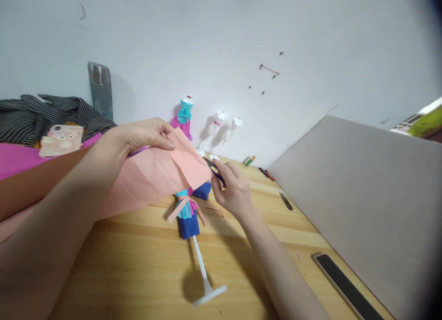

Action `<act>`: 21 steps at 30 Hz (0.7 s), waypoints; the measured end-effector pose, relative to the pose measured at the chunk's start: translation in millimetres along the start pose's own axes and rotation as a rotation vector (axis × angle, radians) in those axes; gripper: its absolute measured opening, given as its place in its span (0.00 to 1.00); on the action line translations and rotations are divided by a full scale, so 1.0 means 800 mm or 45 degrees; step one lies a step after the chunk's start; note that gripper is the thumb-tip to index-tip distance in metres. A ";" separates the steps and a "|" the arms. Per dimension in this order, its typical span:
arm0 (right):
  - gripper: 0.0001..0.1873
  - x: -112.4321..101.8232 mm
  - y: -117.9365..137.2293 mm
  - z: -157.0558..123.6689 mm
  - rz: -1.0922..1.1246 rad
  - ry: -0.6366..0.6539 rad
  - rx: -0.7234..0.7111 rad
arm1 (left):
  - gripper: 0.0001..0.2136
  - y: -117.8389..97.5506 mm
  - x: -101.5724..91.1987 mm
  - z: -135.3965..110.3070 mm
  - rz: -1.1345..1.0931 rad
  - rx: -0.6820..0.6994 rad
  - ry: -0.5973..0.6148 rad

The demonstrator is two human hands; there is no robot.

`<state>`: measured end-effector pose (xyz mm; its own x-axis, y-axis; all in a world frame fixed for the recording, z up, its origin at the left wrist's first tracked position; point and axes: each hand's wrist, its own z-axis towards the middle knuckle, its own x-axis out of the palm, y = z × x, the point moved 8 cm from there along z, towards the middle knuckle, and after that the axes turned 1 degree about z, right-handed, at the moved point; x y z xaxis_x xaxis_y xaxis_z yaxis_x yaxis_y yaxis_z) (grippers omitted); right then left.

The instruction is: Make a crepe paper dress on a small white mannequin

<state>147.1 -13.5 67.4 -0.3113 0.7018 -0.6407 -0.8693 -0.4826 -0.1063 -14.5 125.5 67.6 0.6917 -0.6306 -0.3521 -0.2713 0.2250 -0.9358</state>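
Note:
My left hand [148, 136] pinches the upper edge of a large peach sheet of paper [145, 172], which is folded over near its right end. In my right hand [233, 189] is a pair of dark scissors [216, 169], its blades at the right edge of the peach sheet. Whether the blades are apart is hard to see. Beneath the sheet, a small dress form [189, 225] lies on the table, dressed in teal, magenta and dark blue paper with a peach strip tied around it. Its white stand [207, 285] points toward me, and the sheet hides part of its upper end.
A dress form in teal and magenta [184, 115] and two white dress forms [217, 122] stand by the wall. At left are a bottle [101, 90], striped cloth [20, 117], and a phone [62, 140]. A cutter knife [286, 201] and another phone [345, 283] lie at right.

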 end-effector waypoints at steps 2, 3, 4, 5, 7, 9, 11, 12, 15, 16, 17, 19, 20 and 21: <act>0.22 0.001 0.000 0.000 -0.003 0.002 -0.007 | 0.09 0.000 0.000 0.000 -0.010 0.000 0.002; 0.21 0.001 0.000 0.000 -0.005 0.001 -0.010 | 0.09 0.000 0.001 0.000 -0.015 0.001 0.005; 0.21 0.002 0.000 0.000 -0.008 -0.002 -0.013 | 0.09 -0.001 0.001 0.000 -0.019 0.002 0.009; 0.21 0.002 0.001 0.000 -0.012 -0.007 -0.018 | 0.09 -0.001 0.002 0.000 -0.017 0.001 0.012; 0.20 0.002 0.002 0.000 -0.023 -0.020 -0.036 | 0.09 -0.001 0.002 0.000 -0.006 0.005 0.016; 0.20 0.003 0.004 0.001 -0.043 -0.029 -0.051 | 0.10 -0.001 0.003 0.001 0.008 0.015 0.019; 0.19 0.003 0.005 0.001 -0.068 -0.031 -0.056 | 0.11 -0.002 0.003 0.001 0.022 0.032 0.017; 0.19 0.003 0.006 0.001 -0.077 -0.031 -0.057 | 0.11 -0.002 0.002 0.002 0.024 0.039 0.016; 0.18 0.003 0.007 0.002 -0.069 -0.031 -0.058 | 0.11 -0.001 0.003 0.002 0.020 0.045 0.022; 0.18 0.003 0.007 0.002 -0.059 -0.033 -0.058 | 0.11 0.000 0.003 0.002 0.017 0.043 0.027; 0.18 0.003 0.007 0.002 -0.046 -0.036 -0.059 | 0.11 0.000 0.003 0.002 0.015 0.042 0.029; 0.17 0.003 0.006 0.002 -0.024 -0.044 -0.055 | 0.10 0.000 0.003 0.002 0.010 0.044 0.024; 0.18 0.003 0.005 0.002 -0.014 -0.043 -0.050 | 0.10 0.000 0.002 0.002 0.008 0.046 0.018; 0.18 0.004 0.004 0.001 -0.007 -0.040 -0.041 | 0.10 0.000 0.001 0.003 0.006 0.045 0.011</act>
<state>143.2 -12.2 65.9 -0.3186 0.7205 -0.6160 -0.8584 -0.4949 -0.1350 -12.5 126.5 67.1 0.6846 -0.6357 -0.3567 -0.2509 0.2539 -0.9341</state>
